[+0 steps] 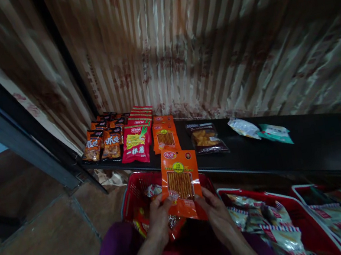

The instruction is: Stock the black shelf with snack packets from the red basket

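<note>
An orange snack packet (180,183) with a clear window showing brown sticks is held between my two hands. My left hand (159,217) grips its lower left edge, and my right hand (214,208) grips the lower right edge. Directly beneath is a red basket (133,180) with more packets inside, partly hidden by my arms. Just beyond the held packet, similar orange packets (164,135) lie in a row on the black shelf (244,156). Left of them are pink-red packets (136,142), then black-and-orange packets (110,142).
A dark packet with yellow contents (207,137), a white packet (243,128) and a teal packet (275,133) lie farther right on the shelf. Two more baskets of packets, one red (310,226), stand at right. A metal post (23,118) rises at left before a pleated covering (150,52).
</note>
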### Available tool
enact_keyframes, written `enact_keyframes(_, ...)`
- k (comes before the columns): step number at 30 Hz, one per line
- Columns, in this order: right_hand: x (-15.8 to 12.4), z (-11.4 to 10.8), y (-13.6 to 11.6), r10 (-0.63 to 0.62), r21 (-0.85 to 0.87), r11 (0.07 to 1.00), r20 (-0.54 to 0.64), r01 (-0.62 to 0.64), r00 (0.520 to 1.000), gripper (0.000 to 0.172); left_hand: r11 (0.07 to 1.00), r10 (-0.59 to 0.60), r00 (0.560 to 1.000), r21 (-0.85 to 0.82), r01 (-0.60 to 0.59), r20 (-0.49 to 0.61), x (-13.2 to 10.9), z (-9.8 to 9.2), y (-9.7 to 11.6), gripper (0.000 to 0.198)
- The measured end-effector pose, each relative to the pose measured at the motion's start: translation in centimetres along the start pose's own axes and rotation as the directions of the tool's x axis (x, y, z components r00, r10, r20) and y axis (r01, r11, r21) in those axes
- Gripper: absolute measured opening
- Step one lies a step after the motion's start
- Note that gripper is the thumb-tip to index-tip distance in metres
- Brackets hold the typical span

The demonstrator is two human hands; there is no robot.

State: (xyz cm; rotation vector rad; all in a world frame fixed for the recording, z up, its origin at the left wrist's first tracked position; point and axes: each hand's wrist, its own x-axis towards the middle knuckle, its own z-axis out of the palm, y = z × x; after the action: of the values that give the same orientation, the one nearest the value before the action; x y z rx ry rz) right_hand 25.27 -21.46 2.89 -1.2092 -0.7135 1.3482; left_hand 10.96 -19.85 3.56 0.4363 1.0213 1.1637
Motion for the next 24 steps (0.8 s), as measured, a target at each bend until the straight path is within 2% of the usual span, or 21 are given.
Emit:
enact_keyframes(3,2.0,0.6,-0.6,-0.037,-0.054,0.998,0.000,0.037,0.999,0.037,1.000,0.007,1.000,0.019,-0.007,0.009,2.1,1.1,1.3,0.034)
enact_keyframes(6,4.5,1.1,-1.3,-0.072,-0.076,0.995,-0.033,0.069,0.997,0.040,0.994,0.082,0.997,0.071,-0.083,0.012,4.5,2.2,2.6,0.031)
enact_keyframes(14,11.5,2.3,-3.3,-0.135,-0.016,0.991,-0.060,0.134,0.989,0.040,0.950,0.243,0.968,0.189,-0.250,0.057,11.5,4.2,4.2,0.025)
enact_keyframes(19,14.3,2.9,-4.0,-0.188,-0.048,0.981,-0.049,0.186,0.981,0.036,0.904,0.310,0.947,0.281,-0.322,0.088,14.2,5.0,5.1,0.020)
enact_keyframes(24,16.6,3.2,-3.8,-0.193,-0.103,0.977,-0.032,0.189,0.981,0.036,0.884,0.329,0.943,0.336,-0.327,0.051,16.2,4.8,5.3,0.019)
